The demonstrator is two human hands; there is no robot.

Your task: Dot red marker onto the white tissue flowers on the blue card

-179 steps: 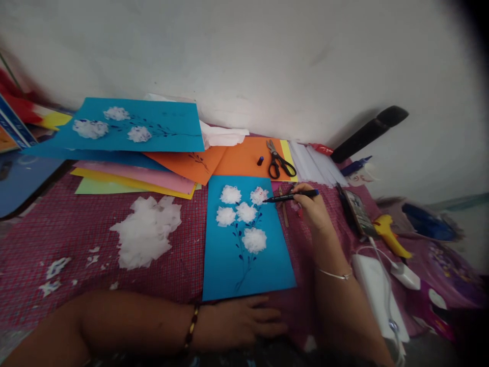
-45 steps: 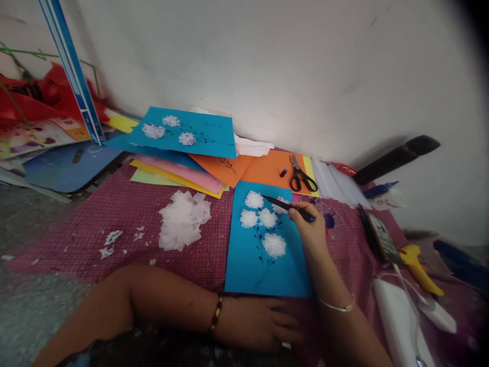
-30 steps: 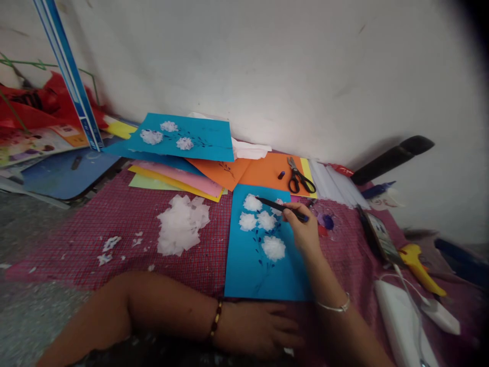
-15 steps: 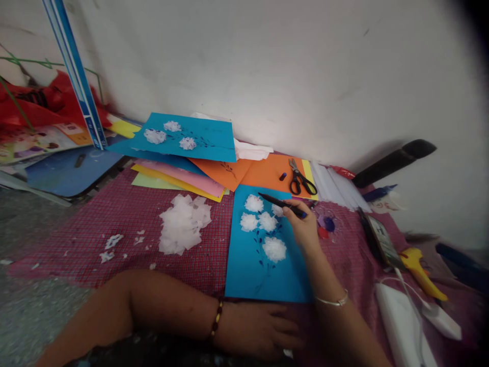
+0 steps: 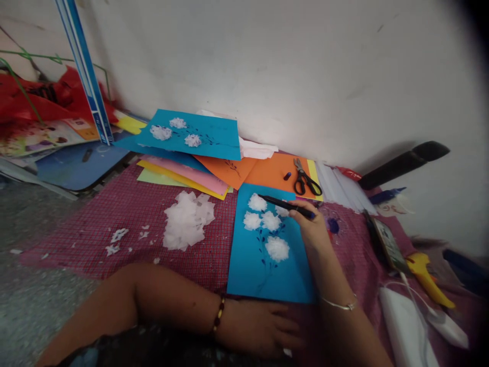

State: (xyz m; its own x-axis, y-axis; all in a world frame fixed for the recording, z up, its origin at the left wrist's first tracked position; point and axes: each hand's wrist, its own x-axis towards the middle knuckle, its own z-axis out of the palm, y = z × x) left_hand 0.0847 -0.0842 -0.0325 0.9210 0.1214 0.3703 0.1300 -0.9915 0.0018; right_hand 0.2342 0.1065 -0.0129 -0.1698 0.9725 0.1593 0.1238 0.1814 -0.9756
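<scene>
Dim, soft light leaves the wall (image 5: 267, 66) grey; the upper right corner is black, the outer edges smeared.

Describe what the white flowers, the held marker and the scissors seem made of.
White flowers: probably matte tissue paper, thin ruffled edges. Marker: likely plastic, smooth black barrel. Scissors: grey blades, apparently metal; black handles, probably plastic.
</scene>
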